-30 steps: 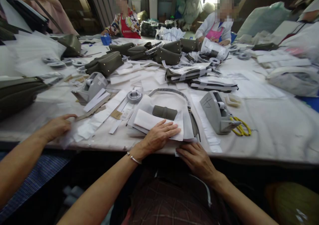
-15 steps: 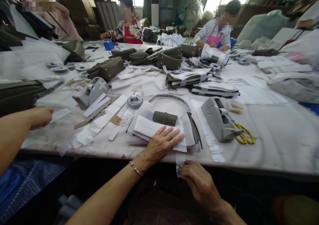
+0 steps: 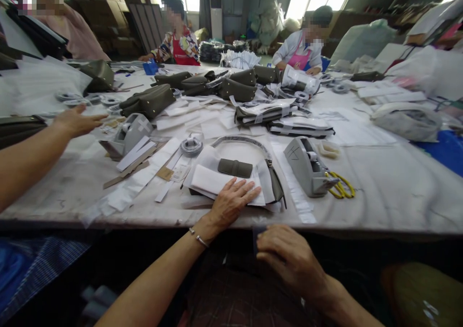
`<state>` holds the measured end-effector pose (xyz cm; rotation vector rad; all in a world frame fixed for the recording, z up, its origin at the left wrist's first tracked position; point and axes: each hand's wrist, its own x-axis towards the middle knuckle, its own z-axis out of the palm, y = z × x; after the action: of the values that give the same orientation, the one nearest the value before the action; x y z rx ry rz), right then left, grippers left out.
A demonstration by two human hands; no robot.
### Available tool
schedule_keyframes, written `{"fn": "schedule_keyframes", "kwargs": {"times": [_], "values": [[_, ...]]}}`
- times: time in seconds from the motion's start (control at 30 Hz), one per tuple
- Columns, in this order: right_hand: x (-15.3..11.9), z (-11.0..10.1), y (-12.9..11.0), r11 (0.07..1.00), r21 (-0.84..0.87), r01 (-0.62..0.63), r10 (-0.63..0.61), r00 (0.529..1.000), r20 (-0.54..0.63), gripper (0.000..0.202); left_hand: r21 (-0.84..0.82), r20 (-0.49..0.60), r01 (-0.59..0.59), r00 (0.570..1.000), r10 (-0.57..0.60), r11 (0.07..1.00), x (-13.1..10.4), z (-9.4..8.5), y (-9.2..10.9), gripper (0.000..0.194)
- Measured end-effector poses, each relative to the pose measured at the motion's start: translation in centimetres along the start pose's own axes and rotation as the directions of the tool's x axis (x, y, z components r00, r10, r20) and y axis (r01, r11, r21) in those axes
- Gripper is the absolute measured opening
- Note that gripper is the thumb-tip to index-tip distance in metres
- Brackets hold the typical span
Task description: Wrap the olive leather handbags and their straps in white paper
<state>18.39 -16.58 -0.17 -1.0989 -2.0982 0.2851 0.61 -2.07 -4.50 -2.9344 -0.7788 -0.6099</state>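
Observation:
My left hand (image 3: 233, 199) lies flat with fingers stretched on a folded white foam sheet (image 3: 206, 179), pressing it against an olive handbag (image 3: 277, 184) at the table's front edge. The bag's olive flap tab (image 3: 235, 168) shows above the sheet, and its wrapped handle (image 3: 240, 139) arches behind. Just below the table edge, my right hand (image 3: 289, 254) is closed, fingers curled. A see-through plastic strip (image 3: 257, 228), perhaps tape, shows at its fingertips; its full length cannot be made out.
Grey tape dispensers stand left (image 3: 130, 134) and right (image 3: 307, 165) of the bag, with yellow-handled scissors (image 3: 340, 185) by the right one. A co-worker's hand (image 3: 77, 121) reaches in from the left. Several olive bags (image 3: 148, 100) lie farther back; two co-workers sit across the table (image 3: 361, 172).
My left hand stays flat on the sheet. My right hand is slightly higher in view, and less of the strip shows. The co-worker's hand at left has reached farther in, fingers now extended.

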Motion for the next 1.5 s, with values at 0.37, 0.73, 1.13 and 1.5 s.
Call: {"fn": "schedule_keyframes", "kwargs": {"times": [0.37, 0.73, 1.13, 1.5], "values": [[4.3, -0.7, 8.7, 0.906, -0.372, 0.201, -0.173, 0.979, 0.108, 0.043, -0.126, -0.064, 0.009, 0.998, -0.018, 0.992, 0.0, -0.4, 0.0, 0.039], [3.8, -0.6, 10.9, 0.934, -0.285, 0.216, -0.197, 0.976, 0.095, 0.036, -0.182, -0.263, -0.084, 0.964, 0.034, 0.980, -0.5, 0.5, -0.6, 0.037], [5.3, -1.4, 12.3, 0.996, 0.005, 0.093, -0.093, 0.986, 0.137, 0.029, -0.251, -0.268, -0.086, 0.963, 0.016, 0.964, 0.0, 0.6, -0.8, 0.029], [6.5, -0.2, 10.2, 0.981, 0.095, -0.167, 0.166, 0.986, 0.012, 0.006, -0.545, -0.128, 0.078, 0.976, -0.175, 0.835, 0.4, -1.3, -0.2, 0.015]]}}
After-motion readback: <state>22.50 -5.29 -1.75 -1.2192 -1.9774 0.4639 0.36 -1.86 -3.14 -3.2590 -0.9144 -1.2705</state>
